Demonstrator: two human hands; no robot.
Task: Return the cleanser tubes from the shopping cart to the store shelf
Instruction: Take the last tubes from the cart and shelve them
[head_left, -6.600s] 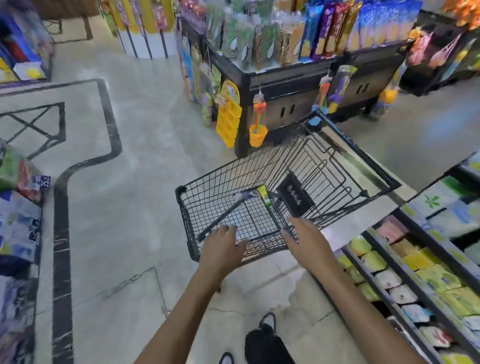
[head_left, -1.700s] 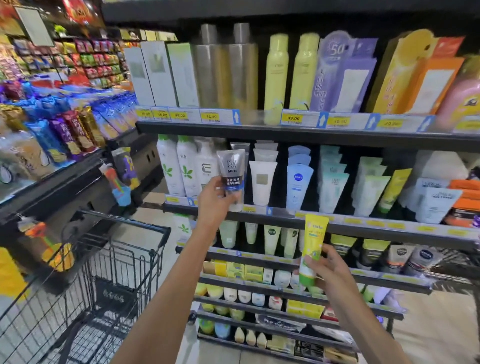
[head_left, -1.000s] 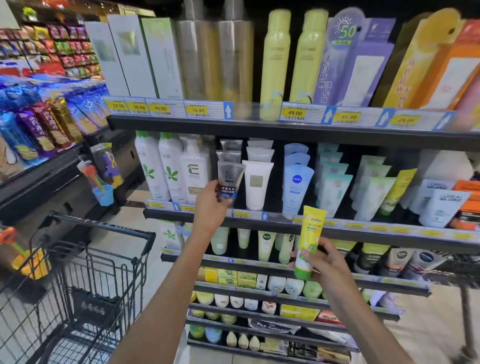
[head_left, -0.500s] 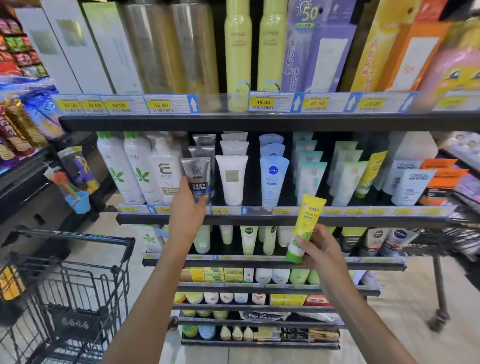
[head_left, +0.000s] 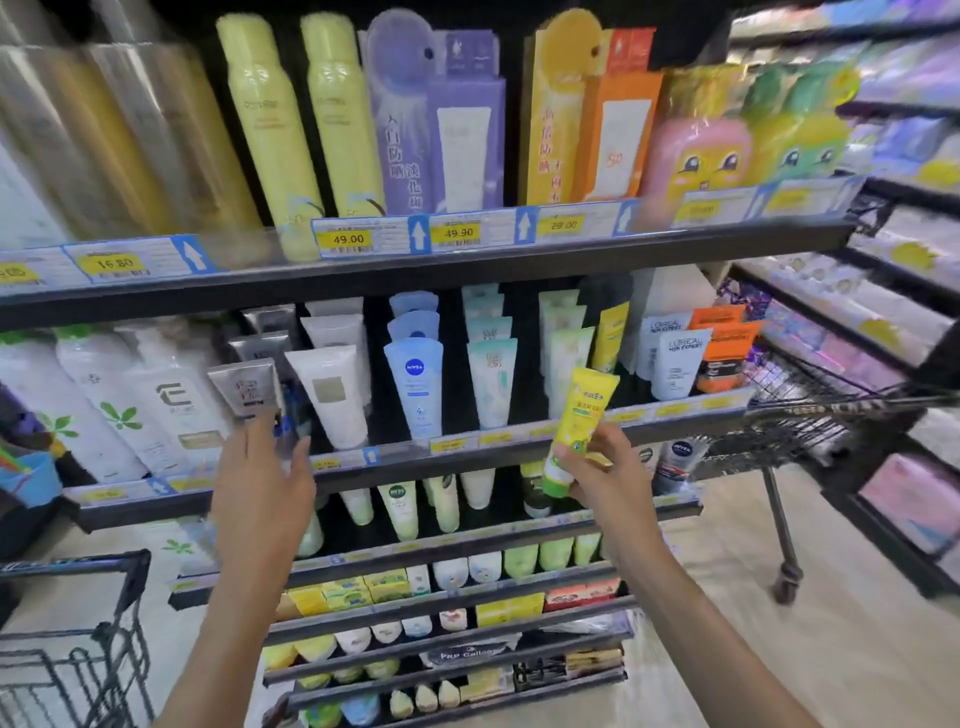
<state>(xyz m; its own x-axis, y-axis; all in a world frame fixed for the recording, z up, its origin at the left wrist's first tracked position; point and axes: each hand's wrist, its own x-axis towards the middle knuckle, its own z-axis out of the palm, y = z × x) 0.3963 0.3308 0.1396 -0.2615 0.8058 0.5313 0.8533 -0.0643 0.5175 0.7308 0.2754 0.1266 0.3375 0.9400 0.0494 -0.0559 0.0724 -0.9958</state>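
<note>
While crowded rows fill the tube shelf (head_left: 467, 452), open room only at its front lip, beside the grey tube (head_left: 244, 387) now standing there. Left hand (head_left: 260, 483) since drawn back just below that tube — fingers apart, holding nothing. Right hand (head_left: 597, 478) clamped round the yellow tube (head_left: 579, 421), upright before the lip.

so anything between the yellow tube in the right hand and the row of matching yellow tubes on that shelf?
Nothing visible. The right hand holds the yellow tube in front of the shelf edge. The yellow row sits up and slightly right, between the green tubes and L'Oreal tubes; the path looks open.
</note>
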